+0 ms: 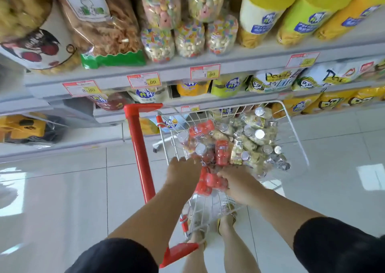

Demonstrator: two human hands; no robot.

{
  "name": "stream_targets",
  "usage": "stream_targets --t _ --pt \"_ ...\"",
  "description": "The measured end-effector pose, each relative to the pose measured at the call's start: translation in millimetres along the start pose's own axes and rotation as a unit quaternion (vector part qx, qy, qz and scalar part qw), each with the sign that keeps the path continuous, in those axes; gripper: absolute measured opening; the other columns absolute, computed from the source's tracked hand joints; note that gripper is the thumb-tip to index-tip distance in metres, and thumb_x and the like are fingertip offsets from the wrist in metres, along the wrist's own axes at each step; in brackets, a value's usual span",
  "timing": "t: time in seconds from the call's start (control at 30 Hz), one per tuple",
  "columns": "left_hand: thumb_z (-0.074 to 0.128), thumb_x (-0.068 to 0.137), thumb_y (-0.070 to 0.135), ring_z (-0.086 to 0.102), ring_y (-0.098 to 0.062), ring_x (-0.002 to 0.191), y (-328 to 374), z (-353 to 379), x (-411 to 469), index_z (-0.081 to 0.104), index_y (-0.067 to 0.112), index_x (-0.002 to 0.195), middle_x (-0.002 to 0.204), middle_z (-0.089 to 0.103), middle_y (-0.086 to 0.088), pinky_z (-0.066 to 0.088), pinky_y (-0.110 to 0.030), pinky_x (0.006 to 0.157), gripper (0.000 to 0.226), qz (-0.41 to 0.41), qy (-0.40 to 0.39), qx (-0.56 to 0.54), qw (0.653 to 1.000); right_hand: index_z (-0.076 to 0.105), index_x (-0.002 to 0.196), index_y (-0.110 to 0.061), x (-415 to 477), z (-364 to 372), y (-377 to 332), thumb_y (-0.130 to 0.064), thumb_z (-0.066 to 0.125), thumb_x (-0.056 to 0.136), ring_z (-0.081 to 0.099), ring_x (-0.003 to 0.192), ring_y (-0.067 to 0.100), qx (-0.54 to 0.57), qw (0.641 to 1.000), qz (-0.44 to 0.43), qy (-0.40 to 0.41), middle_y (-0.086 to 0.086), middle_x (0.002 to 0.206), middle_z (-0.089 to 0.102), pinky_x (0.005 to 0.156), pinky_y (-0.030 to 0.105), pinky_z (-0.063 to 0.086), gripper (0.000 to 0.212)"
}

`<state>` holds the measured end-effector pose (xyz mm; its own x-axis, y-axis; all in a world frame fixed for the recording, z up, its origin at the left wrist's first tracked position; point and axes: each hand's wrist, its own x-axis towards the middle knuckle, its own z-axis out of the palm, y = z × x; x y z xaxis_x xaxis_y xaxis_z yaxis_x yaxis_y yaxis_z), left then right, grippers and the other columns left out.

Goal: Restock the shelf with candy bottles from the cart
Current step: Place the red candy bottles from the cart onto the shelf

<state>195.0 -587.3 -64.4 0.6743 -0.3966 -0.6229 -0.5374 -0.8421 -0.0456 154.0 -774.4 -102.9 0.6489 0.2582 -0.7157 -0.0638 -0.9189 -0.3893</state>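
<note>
In the lower centre, our right hand (239, 184) grips red candy bottles (210, 182) in the cart (137, 147). Our left hand (183, 173) digs in beside it, grip unclear. Shelf (177, 76) price tags (144, 80) read 8.80 and 5.00.

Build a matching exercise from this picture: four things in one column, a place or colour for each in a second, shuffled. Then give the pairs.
Things
1. cart handle
2. silver-capped bottles
3. right hand
4. yellow bags

Places or colours
A. on the top shelf, at the right
B. on the red bottles at the near end of the basket
C. red, left of the basket
D. heaped in the basket's far part

Pairs: 1-C, 2-D, 3-B, 4-A
</note>
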Motion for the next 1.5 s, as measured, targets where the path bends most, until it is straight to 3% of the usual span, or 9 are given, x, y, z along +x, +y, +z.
stream_targets --t 0.2,0.4,0.57,0.67,0.8,0.97,1.03,1.27,1.5 --pt "0.062 0.093 0.028 0.059 -0.025 0.114 16 46 46 0.041 0.014 0.144 0.140 0.051 -0.007 0.032 -0.043 0.104 0.056 -0.010 -0.028 0.043 0.999 0.058 0.114 -0.024 44 40 12 -0.024 0.064 0.091 0.061 0.094 0.013 -0.027 0.999 0.007 0.027 -0.006 0.104 0.060 0.081 0.035 0.057 0.023" --pt "0.062 0.092 0.037 0.053 -0.024 0.120 21 52 67 0.035 0.013 0.147 0.146 0.038 -0.008 0.036 -0.039 0.098 0.066 -0.046 -0.056 0.044 0.996 0.050 0.133 -0.024 55 55 12 -0.045 0.070 0.084 0.054 0.113 0.022 -0.100 0.994 -0.013 0.036 -0.003 0.122 0.060 0.088 0.040 0.054 0.057" --pt "0.058 0.092 0.018 0.057 -0.025 0.110 18 39 50 0.041 0.008 0.139 0.126 0.051 -0.009 0.040 -0.037 0.091 0.051 -0.043 -0.033 0.057 0.997 0.048 0.136 -0.034 31 28 13 -0.035 0.074 0.083 0.062 0.104 0.010 0.148 0.988 0.024 0.018 -0.010 0.122 0.062 0.092 0.035 0.054 0.059" --pt "0.055 0.094 0.021 0.062 -0.022 0.107 11 7 30 0.042 0.015 0.135 0.123 0.055 -0.001 0.042 -0.033 0.083 0.044 -0.052 -0.026 -0.041 0.997 0.060 0.121 -0.028 2 -8 16 -0.035 0.081 0.077 0.068 0.095 0.006 0.353 0.933 0.060 0.020 -0.008 0.106 0.071 0.092 0.036 0.056 0.049" --pt "0.057 0.092 0.037 0.064 -0.016 0.096 -4 -52 -19 0.048 0.026 0.123 0.115 0.052 0.009 0.048 -0.031 0.073 0.034 -0.058 0.058 -0.261 0.962 0.066 0.112 -0.026 -54 -70 3 -0.027 0.076 0.082 0.071 0.099 0.029 0.563 0.822 0.080 0.034 0.012 0.103 0.073 0.093 0.053 0.055 0.032" --pt "0.068 0.086 0.028 0.057 0.000 0.082 -19 -121 -80 0.059 0.042 0.102 0.097 0.055 0.011 0.052 -0.023 0.078 0.023 -0.035 0.211 -0.485 0.848 0.062 0.112 -0.011 -127 -135 -33 -0.022 0.071 0.077 0.072 0.090 0.034 0.767 0.635 0.078 0.047 0.020 0.103 0.069 0.077 0.052 0.058 0.038" --pt "0.069 0.087 0.024 0.061 0.000 0.084 -22 -153 -103 0.059 0.045 0.104 0.100 0.061 0.007 0.050 -0.016 0.074 0.029 -0.033 0.238 -0.555 0.796 0.061 0.116 -0.009 -153 -158 -51 -0.025 0.072 0.071 0.071 0.080 0.034 0.787 0.610 0.073 0.057 0.019 0.097 0.068 0.069 0.048 0.058 0.049" --pt "0.064 0.094 0.026 0.071 -0.014 0.098 -18 -254 -163 0.067 0.033 0.111 0.104 0.074 0.000 0.059 -0.040 0.086 0.018 0.026 0.234 -0.778 0.583 0.060 0.115 -0.009 -227 -231 -89 -0.018 0.062 0.074 0.062 0.084 0.031 0.783 0.611 -0.059 0.100 0.016 0.094 0.065 0.085 0.054 0.053 0.042" --pt "0.070 0.086 0.038 0.067 -0.018 0.109 -18 -354 -159 0.062 0.033 0.126 0.117 0.070 0.001 0.056 -0.042 0.092 0.041 0.093 0.316 -0.757 0.565 0.064 0.113 -0.022 -251 -327 -96 -0.028 0.081 0.070 0.069 0.099 0.019 0.525 0.761 -0.162 0.345 -0.002 0.104 0.074 0.093 0.041 0.053 0.046"
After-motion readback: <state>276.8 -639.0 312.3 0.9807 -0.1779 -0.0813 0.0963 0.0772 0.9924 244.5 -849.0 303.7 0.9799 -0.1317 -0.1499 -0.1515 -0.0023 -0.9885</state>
